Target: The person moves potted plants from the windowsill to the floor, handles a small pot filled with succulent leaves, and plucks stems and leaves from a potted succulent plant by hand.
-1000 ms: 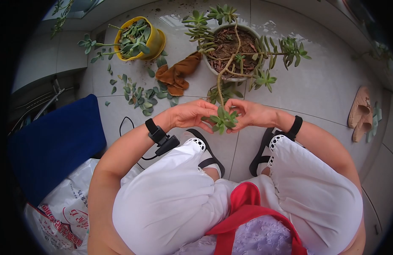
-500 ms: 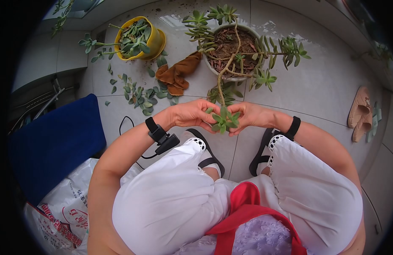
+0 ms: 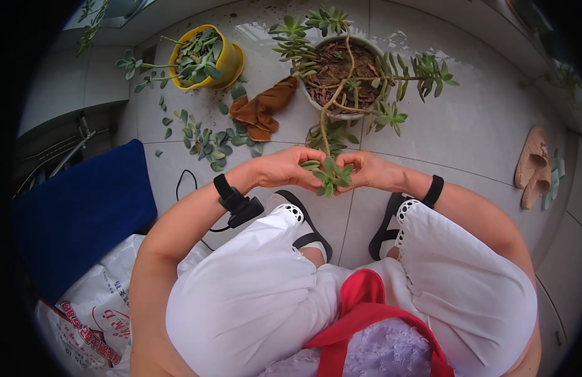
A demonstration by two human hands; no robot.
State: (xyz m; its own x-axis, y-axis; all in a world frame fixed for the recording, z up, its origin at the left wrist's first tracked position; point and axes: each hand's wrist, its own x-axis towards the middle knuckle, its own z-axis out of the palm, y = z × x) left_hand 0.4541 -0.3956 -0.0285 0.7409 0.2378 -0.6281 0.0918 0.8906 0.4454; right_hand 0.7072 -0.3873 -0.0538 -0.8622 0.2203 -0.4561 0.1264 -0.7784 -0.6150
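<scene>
A long, bare succulent stem (image 3: 325, 129) bends over the near rim of a round, pale pot (image 3: 308, 94) and ends in a green leaf rosette (image 3: 330, 177) between my hands. My left hand (image 3: 292, 168) closes its fingers on the leaves at the rosette's left side. From the right, my right hand (image 3: 369, 171) pinches the rosette's other side; its fingertips are partly hidden behind the leaves. More leafy branches spread from the pot, over brown soil with dried leaves.
A yellow pot (image 3: 227, 61) holding a grey-green succulent stands at the upper left. Loose leaves (image 3: 209, 146) and brown gloves or cloth (image 3: 264, 110) lie on the tiles. A blue panel (image 3: 83, 210) and plastic bag (image 3: 102, 301) are at left, pink slippers (image 3: 533, 166) at right.
The rosette has shifted very slightly left and down. My left fingers have closed in on its leaves, and my right fingers have drawn in a little.
</scene>
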